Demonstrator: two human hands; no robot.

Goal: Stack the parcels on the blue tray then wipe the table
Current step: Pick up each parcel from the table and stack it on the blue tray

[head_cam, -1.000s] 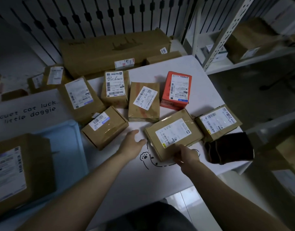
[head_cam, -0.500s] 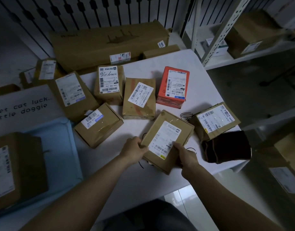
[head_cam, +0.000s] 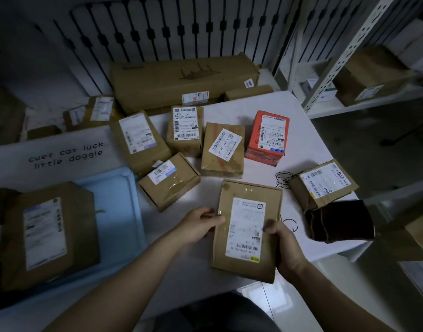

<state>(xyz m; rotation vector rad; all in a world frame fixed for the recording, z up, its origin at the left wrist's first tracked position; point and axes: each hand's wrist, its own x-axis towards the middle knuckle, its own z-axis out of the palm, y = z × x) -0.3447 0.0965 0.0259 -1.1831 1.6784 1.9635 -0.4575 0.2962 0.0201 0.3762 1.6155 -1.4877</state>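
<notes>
The flat brown parcel [head_cam: 247,228] is held at both sides. The fingers of the left hand [head_cam: 198,226] are clamped on its left edge, and those of the right hand [head_cam: 282,245] on its right edge beside the label. A second ago it lay askew on the table [head_cam: 301,144], touched only by the right hand, with the left hand open beside it. Since then it has been turned lengthwise and drawn to the near edge, which it now overhangs, so a lift is judged to be under way. The blue tray [head_cam: 119,212], at the near left, carries one large parcel [head_cam: 50,236]. Several parcels, among them a red parcel [head_cam: 266,137], are left on the table, and the dark cloth [head_cam: 339,221] lies untouched at the near right, so wiping is judged to be far off.
</notes>
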